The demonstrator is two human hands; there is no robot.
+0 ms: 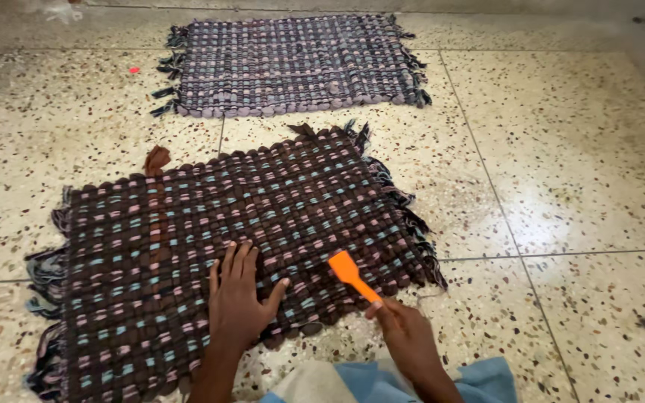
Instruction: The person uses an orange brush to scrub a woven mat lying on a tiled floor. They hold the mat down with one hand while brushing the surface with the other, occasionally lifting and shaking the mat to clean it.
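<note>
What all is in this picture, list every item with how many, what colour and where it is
near woven mat: one, dark brown with pink and blue flecks, on the floor under the hands
far woven mat: one, purple-grey, on the floor at the top of the view
orange tool: one, flat tip over the near mat's right edge
red speck: one, on the floor left of the far mat
terrazzo floor: speckled cream tiles
blue cloth: light blue, bottom edge
left hand: flat on the near mat
right hand: holds the orange tool's handle
</note>
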